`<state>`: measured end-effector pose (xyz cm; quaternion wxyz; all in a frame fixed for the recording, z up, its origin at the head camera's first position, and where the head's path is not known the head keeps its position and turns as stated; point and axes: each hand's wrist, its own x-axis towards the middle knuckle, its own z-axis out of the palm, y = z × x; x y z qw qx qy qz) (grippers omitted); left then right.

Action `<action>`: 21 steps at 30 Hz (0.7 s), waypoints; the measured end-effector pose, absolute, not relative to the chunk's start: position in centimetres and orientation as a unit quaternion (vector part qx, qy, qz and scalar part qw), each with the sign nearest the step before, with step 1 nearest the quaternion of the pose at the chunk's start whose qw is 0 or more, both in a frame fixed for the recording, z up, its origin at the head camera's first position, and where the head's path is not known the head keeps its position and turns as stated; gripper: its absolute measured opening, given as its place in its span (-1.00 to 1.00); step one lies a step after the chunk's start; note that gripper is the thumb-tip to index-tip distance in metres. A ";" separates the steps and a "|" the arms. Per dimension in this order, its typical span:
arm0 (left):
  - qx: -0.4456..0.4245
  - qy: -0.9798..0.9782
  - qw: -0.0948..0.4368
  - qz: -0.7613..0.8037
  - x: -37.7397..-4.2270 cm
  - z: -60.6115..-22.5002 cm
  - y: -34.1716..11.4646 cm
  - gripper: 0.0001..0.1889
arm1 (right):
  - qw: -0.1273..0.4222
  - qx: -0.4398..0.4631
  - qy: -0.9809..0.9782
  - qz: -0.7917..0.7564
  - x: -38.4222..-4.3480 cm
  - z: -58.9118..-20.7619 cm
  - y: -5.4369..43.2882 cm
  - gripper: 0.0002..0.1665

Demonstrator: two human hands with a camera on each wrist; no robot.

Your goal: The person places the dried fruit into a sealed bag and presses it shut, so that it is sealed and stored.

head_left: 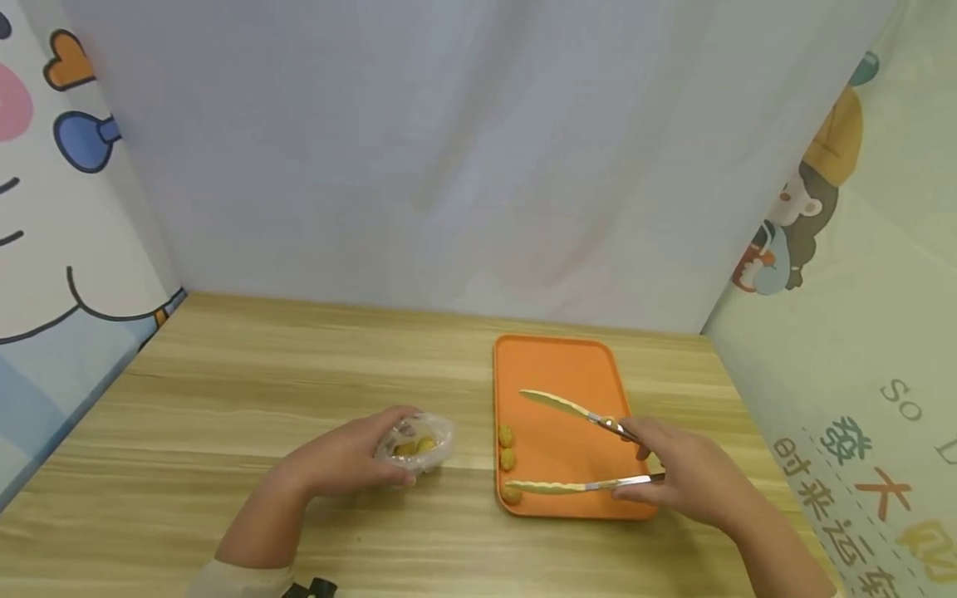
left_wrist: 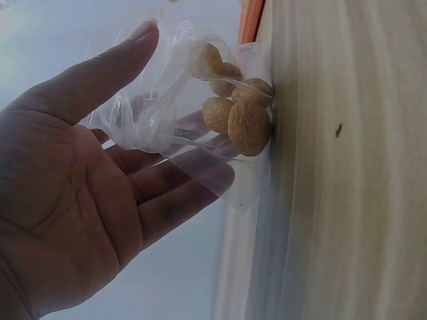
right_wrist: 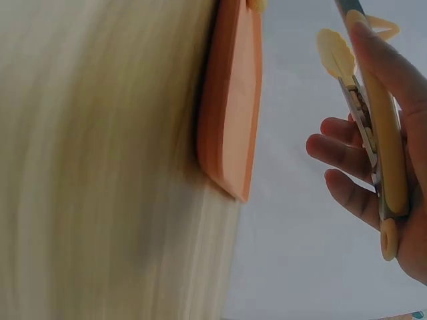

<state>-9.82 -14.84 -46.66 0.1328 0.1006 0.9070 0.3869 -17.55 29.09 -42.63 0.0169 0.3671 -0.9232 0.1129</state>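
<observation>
My left hand [head_left: 351, 457] holds a clear plastic bag [head_left: 443, 440] by its side, thumb across from the fingers. Several wrinkled yellow-brown round pieces [left_wrist: 250, 127], like small dried fruits, lie inside; their exact kind is unclear. My right hand [head_left: 695, 477] grips a pair of tongs [head_left: 553, 487] by the handles. The tongs' two arms stand apart, with pale yellow scalloped tips, over an orange tray [head_left: 553, 361]. Similar round pieces [head_left: 507, 458] line the tray's left edge. The nearer tong tip partly covers the lowest one.
A wood-grain table [head_left: 299, 357] carries the tray and bag, with bare wood between them. Behind its far edge hangs a pale curtain [head_left: 411, 166]. Printed cloths stand at left [head_left: 90, 249] and right [head_left: 860, 332].
</observation>
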 end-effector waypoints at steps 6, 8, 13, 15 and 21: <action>0.098 0.907 0.135 0.387 -9.8 -46.6 -14.8 -0.08 | 0.010 0.391 -0.916 0.084 -16.8 -42.7 30.1 -0.16; 0.093 0.907 0.136 0.387 -9.8 -46.5 -14.8 -0.08 | 0.014 0.404 -0.911 0.079 -16.7 -42.8 30.3 -0.19; 0.085 0.907 0.139 0.388 -9.7 -46.5 -14.8 -0.08 | 0.032 0.438 -0.895 0.081 -16.4 -42.9 30.4 -0.29; 0.089 0.907 0.136 0.387 -9.7 -46.4 -14.7 -0.09 | 0.036 0.446 -0.890 0.082 -16.4 -42.9 30.3 -0.32; 0.099 0.909 0.132 0.383 -9.5 -46.2 -14.8 -0.09 | 0.041 0.463 -0.883 0.071 -16.5 -42.8 29.9 -0.40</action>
